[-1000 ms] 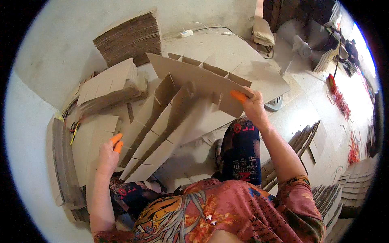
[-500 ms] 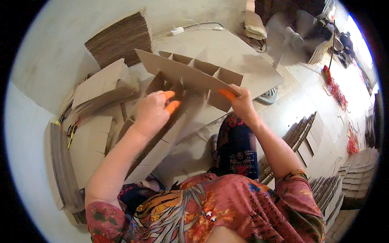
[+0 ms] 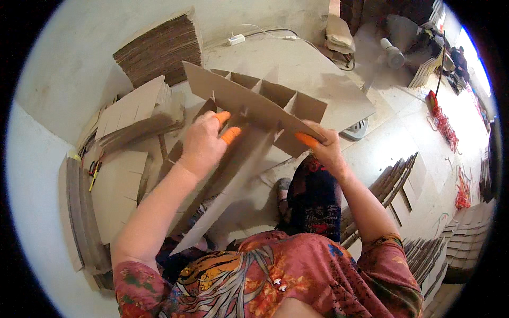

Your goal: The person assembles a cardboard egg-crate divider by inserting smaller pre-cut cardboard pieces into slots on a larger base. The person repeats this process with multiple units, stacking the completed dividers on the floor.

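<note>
A cardboard divider grid (image 3: 275, 93) of slotted strips crossing one another is held tilted over the low board. Its long near panel (image 3: 233, 94) slants down to the right. My right hand (image 3: 326, 146), with an orange finger cover, pinches this panel at its right end. Close to the panel's left part, my left hand (image 3: 204, 143) has its orange-covered thumb and finger apart, with nothing clearly seen between them. Below that hand, a long cardboard strip (image 3: 228, 196) slants toward my lap, partly smeared by motion. Where the strips meet under the panel is hard to make out.
Stacks of cut cardboard (image 3: 132, 114) lie to the left, beside a taller brown stack (image 3: 159, 50) against the wall. The pale board (image 3: 339, 90) extends beyond the grid. Slotted pieces (image 3: 395, 180) and red string (image 3: 442, 127) lie on the right. A power strip (image 3: 236, 40) is behind.
My two hands and the grid shift slightly to the right in the view. The long strip below has swung right and is blurred. My right hand keeps its hold on the panel.
</note>
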Demonstrator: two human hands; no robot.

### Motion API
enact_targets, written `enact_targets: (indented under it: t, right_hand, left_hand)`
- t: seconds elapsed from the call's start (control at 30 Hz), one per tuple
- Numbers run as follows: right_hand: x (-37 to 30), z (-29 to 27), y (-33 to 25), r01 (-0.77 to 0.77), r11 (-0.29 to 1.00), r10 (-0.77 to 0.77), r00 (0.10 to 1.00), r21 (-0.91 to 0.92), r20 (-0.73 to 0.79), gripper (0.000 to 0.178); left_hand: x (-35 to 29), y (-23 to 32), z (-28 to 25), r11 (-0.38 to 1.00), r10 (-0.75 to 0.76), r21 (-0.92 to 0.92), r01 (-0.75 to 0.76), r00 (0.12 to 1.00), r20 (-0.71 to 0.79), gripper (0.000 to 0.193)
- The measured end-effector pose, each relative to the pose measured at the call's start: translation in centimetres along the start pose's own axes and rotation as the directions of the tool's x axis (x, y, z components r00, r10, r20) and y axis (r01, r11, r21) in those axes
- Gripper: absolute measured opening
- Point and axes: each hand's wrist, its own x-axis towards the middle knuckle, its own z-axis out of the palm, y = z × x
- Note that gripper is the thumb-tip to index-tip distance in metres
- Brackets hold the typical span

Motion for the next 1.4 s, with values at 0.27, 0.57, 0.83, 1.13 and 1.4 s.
enact_targets:
  t: [0.27, 0.57, 0.83, 1.13, 1.4]
  right_hand:
    - [1.0, -1.5, -5.9, 0.191, 0.835, 0.024, 0.924, -0.516, 0.381, 0.053]
    - [2.1, -1.1, -6.6, 0.135, 0.806, 0.166, 0.883, -0.577, 0.439, 0.055]
    - [2.2, -1.3, -5.7, 0.168, 0.835, 0.093, 0.895, -0.524, 0.435, 0.054]
    - [3.3, -0.7, -7.4, 0.237, 0.776, 0.121, 0.854, -0.585, 0.506, 0.052]
    - [6.8, 2.3, -4.5, 0.304, 0.759, -0.004, 0.887, -0.575, 0.463, 0.056]
  left_hand:
    - [1.3, -3.1, 3.0, 0.961, -0.254, 0.207, 0.184, 0.882, 0.397, 0.022]
    - [1.2, -1.9, 2.2, 0.943, -0.315, 0.056, 0.329, 0.820, 0.478, 0.027]
    - [2.0, -8.5, -0.6, 0.922, -0.339, 0.235, 0.307, 0.934, 0.114, 0.026]
    - [1.7, -12.8, 1.4, 0.921, -0.387, 0.165, 0.352, 0.876, 0.289, 0.024]
    - [1.3, -13.0, -4.5, 0.888, -0.427, 0.172, 0.426, 0.904, -0.034, 0.044]
